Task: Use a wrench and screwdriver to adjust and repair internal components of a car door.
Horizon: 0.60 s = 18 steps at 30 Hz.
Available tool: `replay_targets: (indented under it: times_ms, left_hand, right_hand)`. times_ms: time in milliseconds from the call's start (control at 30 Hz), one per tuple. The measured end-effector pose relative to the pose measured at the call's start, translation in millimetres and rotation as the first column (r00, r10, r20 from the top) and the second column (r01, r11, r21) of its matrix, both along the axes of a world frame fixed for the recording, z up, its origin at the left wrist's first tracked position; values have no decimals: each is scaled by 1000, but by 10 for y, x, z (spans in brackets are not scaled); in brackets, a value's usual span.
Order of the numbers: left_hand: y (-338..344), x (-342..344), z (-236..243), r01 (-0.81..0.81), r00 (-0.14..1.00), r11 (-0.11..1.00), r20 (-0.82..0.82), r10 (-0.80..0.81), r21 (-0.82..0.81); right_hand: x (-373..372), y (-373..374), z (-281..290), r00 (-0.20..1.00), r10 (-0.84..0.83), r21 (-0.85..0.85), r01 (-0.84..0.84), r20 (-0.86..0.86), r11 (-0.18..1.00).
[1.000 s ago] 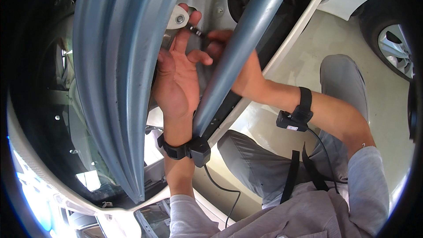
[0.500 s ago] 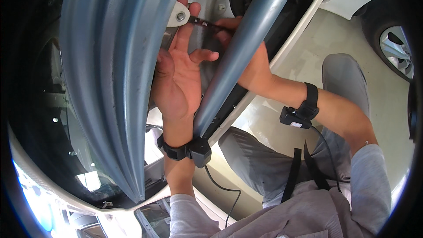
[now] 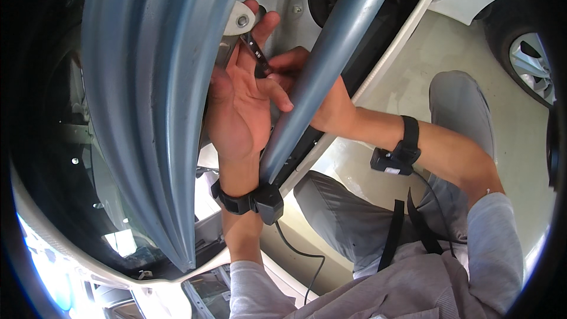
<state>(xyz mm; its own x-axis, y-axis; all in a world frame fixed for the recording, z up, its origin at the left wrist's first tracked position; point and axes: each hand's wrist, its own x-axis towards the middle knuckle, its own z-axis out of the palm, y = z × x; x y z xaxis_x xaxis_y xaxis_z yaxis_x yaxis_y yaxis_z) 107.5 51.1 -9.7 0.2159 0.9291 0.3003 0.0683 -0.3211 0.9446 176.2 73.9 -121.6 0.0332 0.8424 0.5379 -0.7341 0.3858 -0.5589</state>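
Note:
A dark, flat-handled wrench (image 3: 256, 52) slants down from beside a pale rounded bracket (image 3: 231, 23) with a bolt (image 3: 242, 20) through it. My right hand (image 3: 293, 68) pinches the wrench's lower end, partly behind the blue-grey tube (image 3: 331, 65). My left hand (image 3: 239, 109) reaches up with its palm toward me, fingers stretched and apart. Some of its fingers pass behind the wrench and bracket. The left thumb is bent beside the ribbed blue-grey panel (image 3: 156, 82), which partly hides it. How the wrench head sits at the bolt is not clear.
The opened vehicle body's pale edge (image 3: 398, 53) runs diagonally past my right arm. Black cased devices are strapped to my left wrist (image 3: 269, 202) and right forearm (image 3: 391, 161), with trailing cables. A car wheel (image 3: 530, 59) stands at the upper right.
The wrench has swung clockwise, from pointing right to pointing down and right. My right hand has moved down and left with it. The left hand's outer fingers have shifted slightly downward.

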Motion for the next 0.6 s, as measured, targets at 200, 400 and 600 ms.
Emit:
replay_targets:
  times_ms: [200,400,600]
  left_hand:
    - [-19,12,20,-2,998,1000,60,3,-29]
    - [1,25,9,-12,988,999,152,17,-31]
    - [32,1,28,0,998,1000,62,0,-11]
  right_hand:
    - [-2,116,-4,965,259,56,-256,-44,965]
    - [107,113,-57,914,-302,102,285,270,953]
    - [258,285,13,851,-404,94,396,336,913]
